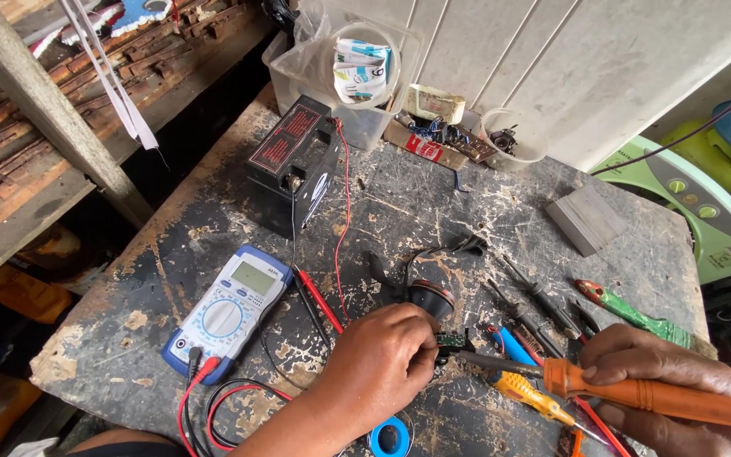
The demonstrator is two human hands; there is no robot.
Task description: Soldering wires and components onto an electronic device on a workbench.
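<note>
Fingers of left hand pinched on small green circuit board, held just above worn counter. Right hand clenched around orange soldering iron, tip touching board. Black round part just behind board. Blue multimeter to the left, red and black probes beside it. Black battery farther back; screwdrivers lying to the right.

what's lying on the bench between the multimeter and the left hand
In the head view, a red probe and a black probe lie slantwise on the worn bench between the multimeter and the left hand, beside a thin red wire.
</note>
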